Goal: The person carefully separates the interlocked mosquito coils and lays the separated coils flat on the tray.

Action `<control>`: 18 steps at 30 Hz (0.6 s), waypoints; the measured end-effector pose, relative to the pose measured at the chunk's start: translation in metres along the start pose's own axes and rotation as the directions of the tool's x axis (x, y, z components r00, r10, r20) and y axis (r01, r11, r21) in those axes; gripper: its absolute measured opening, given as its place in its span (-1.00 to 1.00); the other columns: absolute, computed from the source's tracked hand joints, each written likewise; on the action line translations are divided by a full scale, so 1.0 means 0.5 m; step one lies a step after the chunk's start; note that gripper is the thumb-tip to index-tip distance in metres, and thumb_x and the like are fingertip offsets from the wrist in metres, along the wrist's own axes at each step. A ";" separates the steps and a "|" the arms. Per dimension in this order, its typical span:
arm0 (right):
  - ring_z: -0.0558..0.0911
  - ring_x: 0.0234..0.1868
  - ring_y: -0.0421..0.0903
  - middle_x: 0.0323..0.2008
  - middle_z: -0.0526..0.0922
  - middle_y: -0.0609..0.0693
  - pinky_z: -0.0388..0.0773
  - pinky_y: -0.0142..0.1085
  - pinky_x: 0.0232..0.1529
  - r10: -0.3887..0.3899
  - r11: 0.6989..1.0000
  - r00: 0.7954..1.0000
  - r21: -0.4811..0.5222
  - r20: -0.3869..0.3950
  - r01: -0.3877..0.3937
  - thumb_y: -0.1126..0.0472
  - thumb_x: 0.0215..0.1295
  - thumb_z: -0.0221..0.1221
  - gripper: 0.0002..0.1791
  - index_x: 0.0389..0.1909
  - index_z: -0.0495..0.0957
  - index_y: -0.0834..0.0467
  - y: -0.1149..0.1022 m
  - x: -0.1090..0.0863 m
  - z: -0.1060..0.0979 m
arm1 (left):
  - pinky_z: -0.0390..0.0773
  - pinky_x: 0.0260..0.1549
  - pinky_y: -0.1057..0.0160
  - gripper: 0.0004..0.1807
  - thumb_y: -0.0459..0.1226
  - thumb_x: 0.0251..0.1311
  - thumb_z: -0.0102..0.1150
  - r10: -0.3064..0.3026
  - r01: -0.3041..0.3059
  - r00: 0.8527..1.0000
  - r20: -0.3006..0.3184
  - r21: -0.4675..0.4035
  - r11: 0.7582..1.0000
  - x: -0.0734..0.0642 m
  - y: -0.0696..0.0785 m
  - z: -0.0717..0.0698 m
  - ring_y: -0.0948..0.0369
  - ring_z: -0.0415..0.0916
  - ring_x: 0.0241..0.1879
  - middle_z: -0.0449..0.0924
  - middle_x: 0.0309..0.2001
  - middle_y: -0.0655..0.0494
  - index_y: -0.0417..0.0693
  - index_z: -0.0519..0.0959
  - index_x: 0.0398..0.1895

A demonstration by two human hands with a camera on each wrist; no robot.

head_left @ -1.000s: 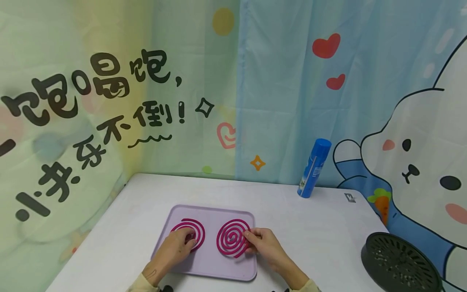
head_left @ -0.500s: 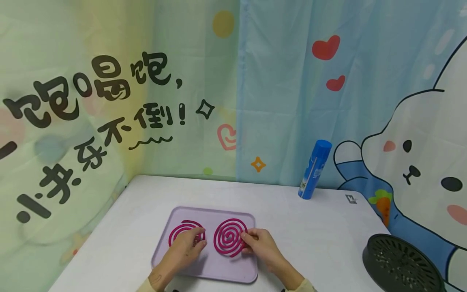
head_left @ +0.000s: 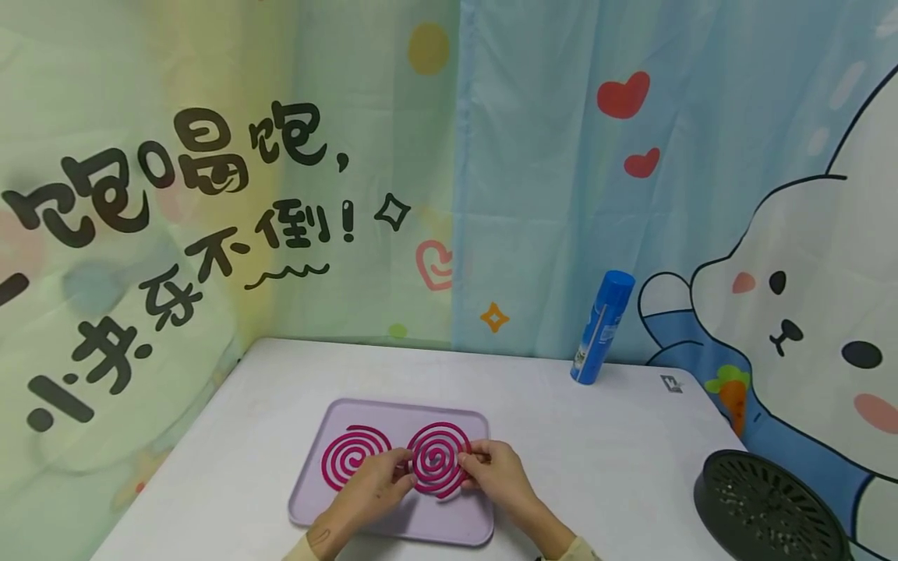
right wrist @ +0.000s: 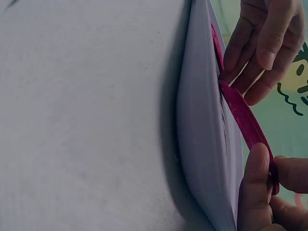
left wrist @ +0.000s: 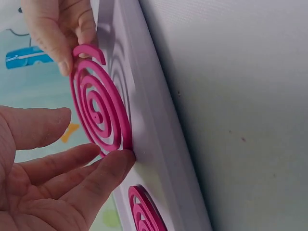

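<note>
My right hand (head_left: pixel 501 475) pinches the right edge of a magenta spiral mosquito coil (head_left: pixel 435 460) between thumb and fingers. That edge is lifted, so the coil tilts over the lilac tray (head_left: pixel 414 531). At the coil's opposite edge is my left hand (head_left: pixel 375 487); in the left wrist view its straight fingers (left wrist: pixel 115 166) touch the rim and its thumb stands apart. A second magenta coil (head_left: pixel 344 444) lies on the tray's left half, partly hidden behind the left hand. The right wrist view shows the held coil (right wrist: pixel 250 122) edge-on.
A blue spray can (head_left: pixel 602 331) stands at the back right of the white table (head_left: pixel 547 405). A dark round container with a slotted lid (head_left: pixel 772 506) sits at the right front edge. Printed curtains (head_left: pixel 533 195) hang behind the table.
My left hand has moved right, off the left coil to the edge of the right one, uncovering more of the left coil. The right hand has shifted its coil slightly left.
</note>
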State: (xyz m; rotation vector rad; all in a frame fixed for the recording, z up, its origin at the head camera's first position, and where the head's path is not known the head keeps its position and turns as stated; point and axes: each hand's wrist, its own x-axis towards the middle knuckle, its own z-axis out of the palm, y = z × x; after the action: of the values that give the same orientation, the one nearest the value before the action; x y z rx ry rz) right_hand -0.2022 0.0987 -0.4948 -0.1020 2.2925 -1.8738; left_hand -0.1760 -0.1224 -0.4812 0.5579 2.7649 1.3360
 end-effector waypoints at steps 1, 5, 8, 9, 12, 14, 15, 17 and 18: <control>0.63 -0.43 -0.19 -0.36 0.59 0.05 0.74 -0.26 -0.33 -0.007 1.000 1.000 -0.007 -0.005 0.007 0.36 0.36 0.22 -0.68 0.00 0.53 0.53 0.001 0.000 0.001 | 0.68 -0.25 0.23 -0.61 -0.34 0.24 0.28 -0.005 0.005 1.000 -0.001 0.005 1.000 0.000 0.001 0.000 0.10 0.67 -0.24 0.73 -0.23 -0.10 -0.42 0.57 0.08; 0.63 -0.50 -0.18 -0.41 0.59 0.05 0.73 -0.25 -0.39 -0.035 0.999 0.999 -0.026 -0.028 0.035 0.35 0.32 0.26 -0.56 0.13 0.43 0.49 0.002 0.000 0.003 | 0.66 -0.26 0.25 -0.62 -0.34 0.24 0.28 -0.021 0.021 1.000 -0.006 0.011 1.000 0.001 0.001 0.002 0.13 0.66 -0.25 0.73 -0.23 -0.09 -0.40 0.58 0.08; 0.64 -0.53 -0.16 -0.43 0.62 0.08 0.73 -0.22 -0.42 -0.046 0.998 0.998 -0.034 -0.044 0.044 0.34 0.31 0.28 -0.53 0.15 0.37 0.41 0.004 0.000 0.004 | 0.67 -0.24 0.26 -0.62 -0.33 0.26 0.26 -0.033 0.033 0.999 -0.007 0.012 0.999 0.001 0.000 0.002 0.12 0.68 -0.22 0.74 -0.20 -0.11 -0.39 0.58 0.08; 0.64 -0.52 -0.16 -0.43 0.63 0.09 0.73 -0.22 -0.42 -0.047 0.998 0.998 -0.038 -0.048 0.045 0.34 0.31 0.29 -0.54 0.13 0.36 0.39 0.005 0.000 0.004 | 0.67 -0.24 0.25 -0.63 -0.33 0.26 0.26 -0.035 0.035 0.999 -0.007 0.010 0.999 0.001 0.000 0.002 0.11 0.68 -0.21 0.74 -0.19 -0.11 -0.39 0.58 0.08; 0.65 -0.50 -0.15 -0.41 0.64 0.09 0.74 -0.22 -0.41 -0.047 0.998 0.997 -0.052 -0.066 0.044 0.35 0.30 0.29 -0.61 0.06 0.39 0.36 0.006 0.001 0.006 | 0.66 -0.24 0.25 -0.63 -0.32 0.28 0.25 -0.049 0.049 0.999 -0.007 0.011 0.999 0.000 -0.001 0.000 0.12 0.67 -0.20 0.74 -0.18 -0.10 -0.37 0.59 0.08; 0.64 -0.49 -0.16 -0.38 0.63 0.09 0.73 -0.24 -0.41 -0.053 0.997 0.995 -0.065 -0.081 0.048 0.37 0.29 0.29 -0.65 0.02 0.43 0.37 0.006 0.002 0.006 | 0.65 -0.24 0.26 -0.64 -0.32 0.28 0.25 -0.062 0.062 0.998 -0.006 0.015 0.998 -0.001 -0.001 -0.002 0.15 0.65 -0.21 0.73 -0.20 -0.06 -0.36 0.59 0.08; 0.63 -0.49 -0.17 -0.37 0.61 0.08 0.73 -0.26 -0.41 -0.058 0.996 0.995 -0.076 -0.087 0.052 0.37 0.29 0.29 -0.67 0.00 0.45 0.38 0.006 0.003 0.006 | 0.64 -0.26 0.25 -0.64 -0.33 0.28 0.25 -0.063 0.063 0.998 -0.007 0.013 0.998 -0.001 0.000 -0.004 0.15 0.64 -0.21 0.72 -0.21 -0.06 -0.37 0.59 0.08; 0.63 -0.49 -0.17 -0.36 0.60 0.07 0.72 -0.31 -0.43 -0.081 0.990 0.992 -0.120 -0.094 0.069 0.39 0.29 0.27 -0.72 -0.03 0.51 0.40 0.005 0.003 0.004 | 0.63 -0.27 0.25 -0.64 -0.32 0.27 0.26 -0.071 0.071 0.997 -0.009 0.015 0.997 -0.001 0.000 -0.007 0.17 0.62 -0.23 0.71 -0.22 -0.04 -0.37 0.59 0.07; 0.63 -0.49 -0.18 -0.36 0.60 0.07 0.71 -0.33 -0.44 -0.094 0.987 0.991 -0.142 -0.093 0.080 0.40 0.30 0.26 -0.74 -0.04 0.53 0.42 0.004 0.003 0.003 | 0.63 -0.27 0.26 -0.64 -0.32 0.27 0.26 -0.075 0.075 0.997 -0.008 0.017 0.997 -0.001 0.000 -0.008 0.17 0.62 -0.23 0.71 -0.23 -0.03 -0.37 0.59 0.07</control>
State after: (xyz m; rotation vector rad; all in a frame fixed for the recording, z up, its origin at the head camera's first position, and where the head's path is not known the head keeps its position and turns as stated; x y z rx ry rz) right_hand -0.2035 0.0974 -0.4970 -0.1326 2.5234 -1.7962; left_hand -0.1761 -0.1256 -0.4788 0.4463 2.7755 1.3023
